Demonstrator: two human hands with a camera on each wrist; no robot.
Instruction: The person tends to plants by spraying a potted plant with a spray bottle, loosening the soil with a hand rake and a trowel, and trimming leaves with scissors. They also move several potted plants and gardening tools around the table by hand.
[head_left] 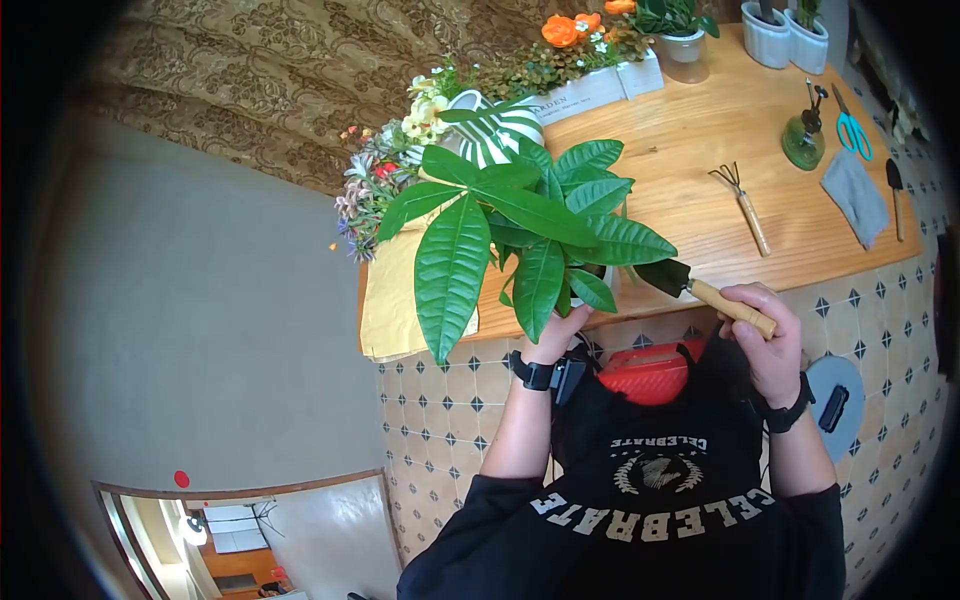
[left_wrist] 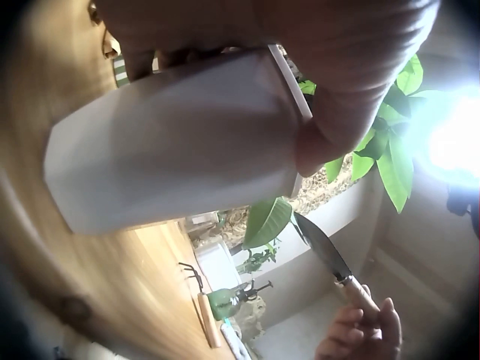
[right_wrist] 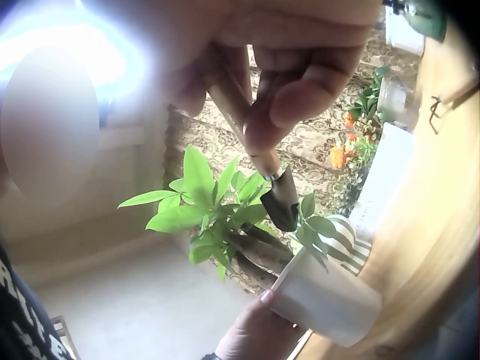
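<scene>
A leafy green plant (head_left: pixel 540 225) with thick brown stems (right_wrist: pixel 259 251) grows in a white pot (right_wrist: pixel 326 296) on the wooden table near its front edge. My left hand (head_left: pixel 562 335) grips the pot at its rim, thumb and fingers on either side in the left wrist view. In my right hand (head_left: pixel 765 335) is the wooden handle of a small trowel (head_left: pixel 735 308), pinched between thumb and fingers. The trowel's dark blade (right_wrist: pixel 281 201) points toward the pot's opening, beside the stems. Leaves hide most of the pot in the head view.
A hand rake (head_left: pixel 745 210), a green spray bottle (head_left: pixel 803 140), teal scissors (head_left: pixel 853 133), a grey cloth (head_left: pixel 856 198) and a second small trowel (head_left: pixel 896 190) lie or stand at the right. Flowers and a striped pot (head_left: pixel 500 130) stand behind; yellow paper (head_left: pixel 400 300) lies at the left.
</scene>
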